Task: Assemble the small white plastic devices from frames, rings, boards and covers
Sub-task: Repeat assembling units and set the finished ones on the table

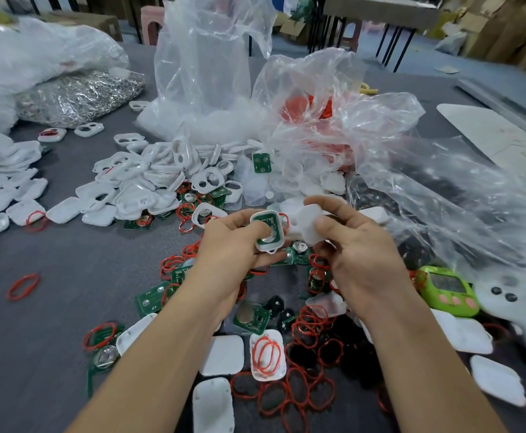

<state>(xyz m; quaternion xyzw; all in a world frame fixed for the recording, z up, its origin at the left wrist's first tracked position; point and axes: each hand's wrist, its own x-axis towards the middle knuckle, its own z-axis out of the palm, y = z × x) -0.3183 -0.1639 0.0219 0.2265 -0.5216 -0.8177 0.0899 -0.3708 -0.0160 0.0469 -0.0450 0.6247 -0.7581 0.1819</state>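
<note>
My left hand grips a white frame with a green circuit board and a coin cell seated in it; the thumb presses on the cell. Beside it, my right hand pinches a white plastic cover between thumb and fingers, just right of the frame and almost touching it. On the grey table below lie loose red rings, green boards and white covers. A heap of white frames sits behind the hands.
Crumpled clear plastic bags holding parts rise at the back and right. A bag of metal clips lies far left, with finished white pieces along the left edge. A green toy device and a white ghost-shaped one lie at right.
</note>
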